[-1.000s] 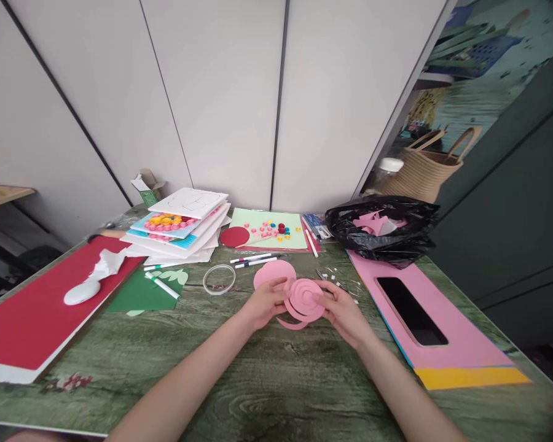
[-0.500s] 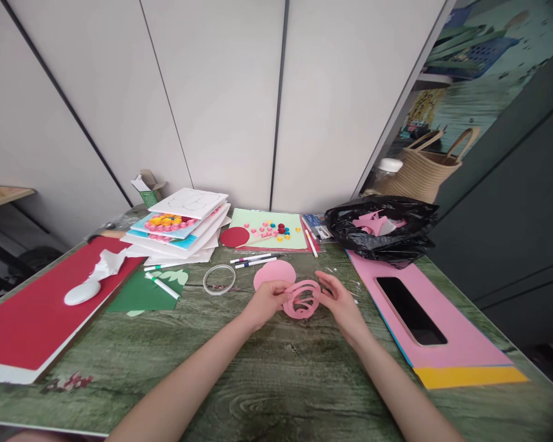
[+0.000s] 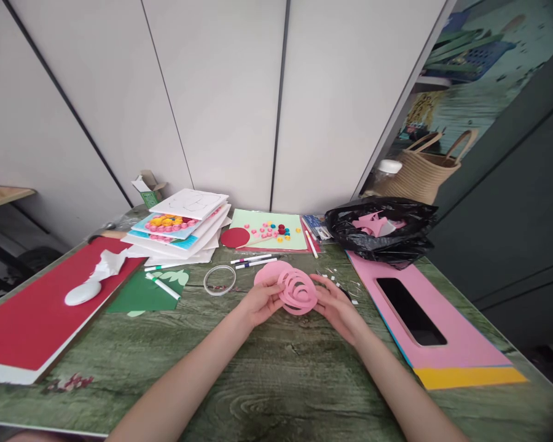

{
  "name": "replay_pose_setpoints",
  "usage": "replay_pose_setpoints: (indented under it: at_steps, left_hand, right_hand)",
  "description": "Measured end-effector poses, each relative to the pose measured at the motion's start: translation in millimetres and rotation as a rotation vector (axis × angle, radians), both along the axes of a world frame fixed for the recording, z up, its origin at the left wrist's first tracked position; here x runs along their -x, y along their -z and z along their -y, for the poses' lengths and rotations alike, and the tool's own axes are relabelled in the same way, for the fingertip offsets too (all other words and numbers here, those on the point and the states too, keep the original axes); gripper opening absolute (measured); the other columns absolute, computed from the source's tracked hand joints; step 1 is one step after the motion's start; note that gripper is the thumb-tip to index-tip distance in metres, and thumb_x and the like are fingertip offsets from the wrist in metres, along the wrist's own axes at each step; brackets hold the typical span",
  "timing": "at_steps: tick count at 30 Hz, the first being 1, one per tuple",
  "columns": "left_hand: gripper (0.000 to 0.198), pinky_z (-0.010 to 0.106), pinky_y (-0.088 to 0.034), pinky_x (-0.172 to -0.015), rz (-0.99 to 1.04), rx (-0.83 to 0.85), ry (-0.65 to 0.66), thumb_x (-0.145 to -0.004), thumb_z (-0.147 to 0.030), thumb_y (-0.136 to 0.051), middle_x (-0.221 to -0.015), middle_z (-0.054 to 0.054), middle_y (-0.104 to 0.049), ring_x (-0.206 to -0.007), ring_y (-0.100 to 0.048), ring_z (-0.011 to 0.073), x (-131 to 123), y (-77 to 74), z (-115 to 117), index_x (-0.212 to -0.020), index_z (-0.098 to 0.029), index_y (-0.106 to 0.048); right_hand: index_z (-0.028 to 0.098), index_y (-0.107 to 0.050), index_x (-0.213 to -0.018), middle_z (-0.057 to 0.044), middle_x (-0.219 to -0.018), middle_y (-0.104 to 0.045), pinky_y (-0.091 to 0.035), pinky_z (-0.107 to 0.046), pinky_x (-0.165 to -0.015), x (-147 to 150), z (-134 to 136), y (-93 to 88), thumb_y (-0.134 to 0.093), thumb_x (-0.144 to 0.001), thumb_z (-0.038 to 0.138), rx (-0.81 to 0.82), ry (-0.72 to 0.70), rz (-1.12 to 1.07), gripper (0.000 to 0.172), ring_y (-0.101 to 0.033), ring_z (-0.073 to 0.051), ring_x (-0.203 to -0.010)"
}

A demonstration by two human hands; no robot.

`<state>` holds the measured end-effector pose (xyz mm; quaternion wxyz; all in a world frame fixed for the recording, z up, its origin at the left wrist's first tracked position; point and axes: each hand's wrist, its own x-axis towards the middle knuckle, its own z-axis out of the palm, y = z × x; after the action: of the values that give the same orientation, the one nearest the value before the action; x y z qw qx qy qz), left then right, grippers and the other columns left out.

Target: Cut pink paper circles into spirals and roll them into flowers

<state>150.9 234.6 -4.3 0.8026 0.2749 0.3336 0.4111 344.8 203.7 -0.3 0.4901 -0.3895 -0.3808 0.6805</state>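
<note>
A pink paper spiral (image 3: 297,288), cut into a coiled strip, is held a little above the table between my two hands. My left hand (image 3: 263,301) pinches its left edge between thumb and fingers. At its right edge, the fingers of my right hand (image 3: 335,307) close on the paper. Just behind the spiral lies a flat pink paper circle (image 3: 266,272), partly hidden by it. Small white scraps and a dark object, mostly covered by my right hand, lie beyond that hand.
A tape roll (image 3: 219,280) and markers (image 3: 253,260) lie behind my left hand. Green paper (image 3: 138,296) and red sheets (image 3: 27,307) are at left. A phone (image 3: 410,312) rests on pink sheets (image 3: 470,334) at right, below a black plastic bag (image 3: 350,227). Stacked pictures (image 3: 188,202) stand behind.
The spiral has turned to lie flatter, its coils now facing up and closer together. My right fingers have moved in onto its edge, and the dark object behind that hand has come into view.
</note>
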Motion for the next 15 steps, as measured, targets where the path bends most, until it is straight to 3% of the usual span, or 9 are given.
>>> replay_pose_setpoints:
  at_steps: [6, 11, 15]
  left_hand:
    - [0.037, 0.027, -0.049, -0.073, -0.111, 0.001, 0.085, -0.069, -0.022, -0.067, -0.099, 0.01, -0.067, -0.08, -0.064, 0.0167, 0.9, -5.5, 3.3, -0.106, -0.016, -0.062]
    - [0.043, 0.028, -0.046, -0.078, -0.219, -0.12, 0.178, -0.067, -0.032, -0.069, -0.107, 0.01, -0.065, -0.089, -0.062, 0.0181, 0.6, -13.4, 10.1, -0.107, -0.018, -0.063]
    - [0.047, 0.03, -0.048, -0.073, -0.289, -0.166, 0.297, -0.062, -0.034, -0.073, -0.102, 0.01, -0.065, -0.084, -0.061, 0.0183, -0.8, -15.8, 14.9, -0.105, -0.017, -0.064]
  right_hand:
    - [0.025, -0.053, -0.111, -0.001, -0.088, -0.068, -0.047, -0.026, -0.063, -0.6, 0.9, -0.2, -0.077, -0.061, 0.023, 0.017, 0.042, 0.054, 0.056, -0.063, -0.016, -0.072]
    - [0.024, -0.053, -0.111, -0.001, -0.085, -0.069, -0.046, -0.028, -0.066, 0.2, 1.9, -2.4, -0.076, -0.061, 0.026, -0.016, 0.057, 0.101, 0.056, -0.063, -0.017, -0.072]
    - [0.025, -0.053, -0.113, -0.002, -0.087, -0.069, -0.046, -0.03, -0.072, 3.5, 4.7, -4.8, -0.075, -0.062, 0.028, -0.067, 0.042, 0.177, 0.056, -0.063, -0.019, -0.079]
